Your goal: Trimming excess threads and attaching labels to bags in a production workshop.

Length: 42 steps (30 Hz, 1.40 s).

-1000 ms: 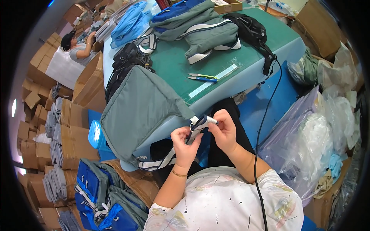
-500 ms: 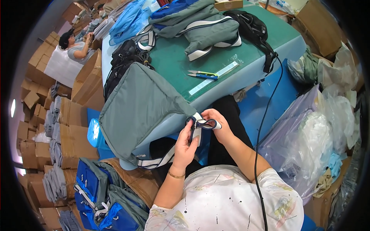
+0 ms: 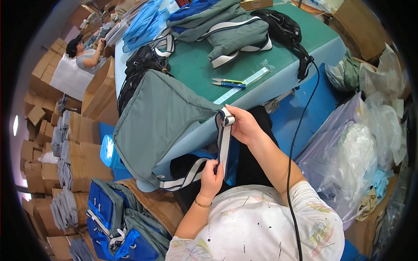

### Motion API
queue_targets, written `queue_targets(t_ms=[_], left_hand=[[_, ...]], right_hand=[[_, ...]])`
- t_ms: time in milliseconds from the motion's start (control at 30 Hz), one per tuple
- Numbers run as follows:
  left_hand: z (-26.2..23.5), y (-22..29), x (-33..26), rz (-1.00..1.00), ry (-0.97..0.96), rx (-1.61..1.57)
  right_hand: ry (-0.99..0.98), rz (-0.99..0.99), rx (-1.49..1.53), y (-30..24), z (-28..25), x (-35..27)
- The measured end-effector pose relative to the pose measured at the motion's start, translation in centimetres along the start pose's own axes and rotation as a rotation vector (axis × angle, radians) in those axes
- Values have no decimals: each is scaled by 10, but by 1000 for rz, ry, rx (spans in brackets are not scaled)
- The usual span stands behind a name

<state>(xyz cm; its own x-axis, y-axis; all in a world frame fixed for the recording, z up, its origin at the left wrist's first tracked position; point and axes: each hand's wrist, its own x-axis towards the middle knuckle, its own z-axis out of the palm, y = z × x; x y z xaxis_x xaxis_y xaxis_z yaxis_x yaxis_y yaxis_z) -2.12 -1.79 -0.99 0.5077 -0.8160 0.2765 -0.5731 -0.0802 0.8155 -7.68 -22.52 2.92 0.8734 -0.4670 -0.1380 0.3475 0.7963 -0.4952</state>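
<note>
The right hand (image 3: 244, 125) has its fingers pinching the folded upper part of a white strap (image 3: 224, 143) with dark borders, beside the corner of the grey-green bag (image 3: 161, 117). The left hand (image 3: 211, 180) has its fingers curled and, it seems, pinching the same strap lower down. In my judgement, it is good to keep this length flat and lightly stretched — no twist — and to hold the fold firmly. Between the hands, its long axis runs from the counter's (image 3: 193, 63) near edge toward the person's body; then it turns leftward to the bag's lower corner. The bag covers the counter's near left corner. Farther, toward the near edge, lie snips (image 3: 229, 83) — blades pointing left.
</note>
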Motion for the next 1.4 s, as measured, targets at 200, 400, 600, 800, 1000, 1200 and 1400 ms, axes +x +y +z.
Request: queue_targets(t_ms=[200,400,600,800,1000,1200,1400], left_hand=[[-13,-29,-2,-40,-113,177],[-21,18,54,179,73,124],[-9,22,82,266,2,167],[13,14,52,-55,-287,-331],[10,27,16,-270,-728,-600],[-43,-10,-37,-168,-793,86],[-99,25,-25,125,-213,393]], right_hand=[[-48,13,-60,20,6,1],[121,-175,-454,32,3,-18],[133,-333,-846,31,-16,-33],[-101,-409,-919,27,1,-40],[-376,-296,-627,8,47,-43],[-156,-311,-98,-13,47,-25],[-327,-207,-132,-5,46,-27]])
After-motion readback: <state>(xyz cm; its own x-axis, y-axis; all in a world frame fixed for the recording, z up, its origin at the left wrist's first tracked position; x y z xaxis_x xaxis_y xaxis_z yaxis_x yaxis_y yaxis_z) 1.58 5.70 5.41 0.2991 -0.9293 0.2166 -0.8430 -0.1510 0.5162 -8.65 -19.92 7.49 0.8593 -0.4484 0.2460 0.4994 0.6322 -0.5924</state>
